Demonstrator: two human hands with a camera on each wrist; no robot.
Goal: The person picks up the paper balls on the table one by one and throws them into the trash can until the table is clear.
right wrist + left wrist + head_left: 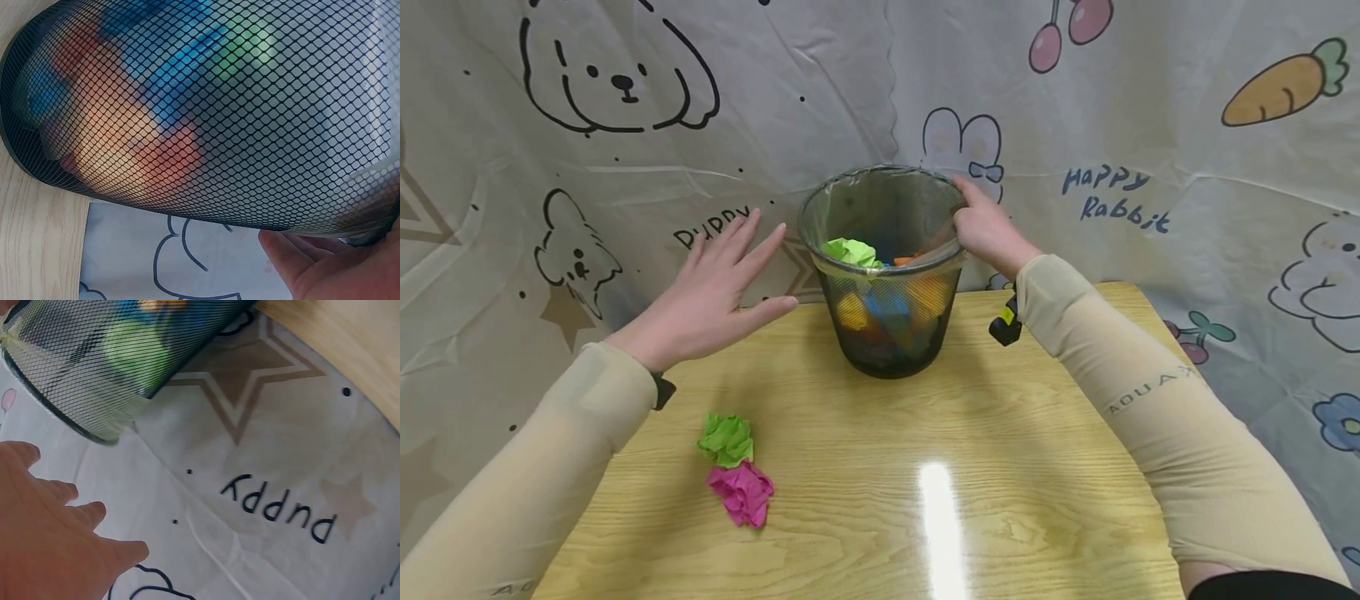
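I log a black mesh bin (887,333) of fine diamond weave, lined with clear film; through it I see crumpled paper in green (850,250), orange, yellow and blue. On the desk (1000,467), pale yellow wood grain, I note one lime-green paper ball (726,438) and one magenta paper ball (742,492). The backdrop cloth (1150,108) is off-white, printed with black-outlined puppies and rabbits, tan stars, an orange carrot, pink cherries and navy lettering. My sleeves (1157,400) are beige.
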